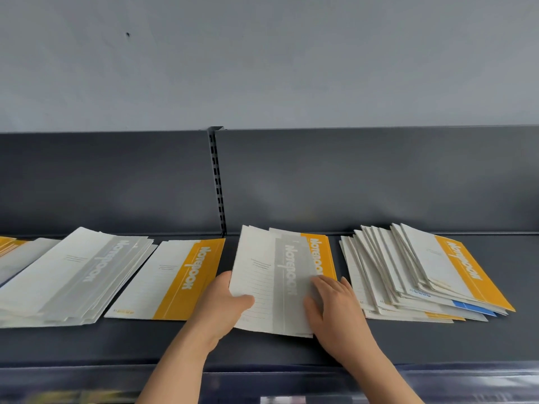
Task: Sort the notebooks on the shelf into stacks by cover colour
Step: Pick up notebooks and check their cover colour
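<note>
- Left hand [224, 304] grips grey-banded white paper notebook [262, 275], lower centre; right hand [338, 310] rests flat on it.
- Grey-banded notebook stack [73, 272] and yellow-banded notebook stack [175, 281] begun at left; mixed fanned pile [408, 272] at right unsorted.

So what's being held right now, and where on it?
The grey notebook: left hand pinches its left edge, thumb on top; right hand rests on its right side.

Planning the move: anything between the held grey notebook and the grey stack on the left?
Yes. The orange stack lies on the shelf between the grey notebook, gripped by the left hand with the right hand on its cover, and the grey stack. It's low; lifting over should clear.
</note>
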A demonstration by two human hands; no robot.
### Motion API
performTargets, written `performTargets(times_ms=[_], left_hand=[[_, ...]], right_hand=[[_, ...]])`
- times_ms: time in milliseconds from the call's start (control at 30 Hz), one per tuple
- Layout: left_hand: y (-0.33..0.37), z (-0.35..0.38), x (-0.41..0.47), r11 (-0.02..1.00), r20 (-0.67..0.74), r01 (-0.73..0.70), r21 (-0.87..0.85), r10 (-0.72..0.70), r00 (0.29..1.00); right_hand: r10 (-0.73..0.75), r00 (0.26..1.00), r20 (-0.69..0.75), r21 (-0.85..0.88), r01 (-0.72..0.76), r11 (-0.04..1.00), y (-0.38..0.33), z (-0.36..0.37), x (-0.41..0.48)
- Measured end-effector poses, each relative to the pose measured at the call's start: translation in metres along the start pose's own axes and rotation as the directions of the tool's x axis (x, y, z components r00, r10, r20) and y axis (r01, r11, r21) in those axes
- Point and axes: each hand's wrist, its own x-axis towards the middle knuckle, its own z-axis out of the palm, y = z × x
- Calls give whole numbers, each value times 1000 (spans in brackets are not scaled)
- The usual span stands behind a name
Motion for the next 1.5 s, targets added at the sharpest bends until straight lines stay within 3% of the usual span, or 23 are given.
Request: performTargets(times_ms=[133, 233, 433, 567, 900, 1233, 1367, 1500], left_hand=[[-3, 0, -6, 998, -23, 1, -69, -2, 1000], [-5, -3, -12, 986, -24, -7, -169, 3, 1000], [-5, -33, -27, 961, -129, -126, -245, 97, 987], [-10, -71, -35, 967, -261, -170, -188, 117, 958], [-55, -203, -31, 984, -356, -115, 135, 156, 921], [-104, -310, 11, 919, -359, -40, 393, 194, 913], [-112, -318, 26, 852, -309, 21, 523, 167, 936], [-117, -321, 32, 852, -283, 33, 522, 137, 949]], right_hand=[[35, 998, -44, 90, -31, 995, -4, -6, -1], [53, 998, -33, 56, -51, 997, -9, -9, -1], [-4, 997, -75, 256, 23, 966, -47, -10, 0], [-58, 997, -58, 314, 74, 946, -90, 6, 6], [-136, 991, 14, 371, 121, 921, -216, 83, 31], [-57, 997, 51, 274, 41, 961, -311, 148, 51], [24, 998, 56, 123, -31, 992, -320, 161, 51], [83, 990, 111, -62, -76, 995, -326, 167, 46]])
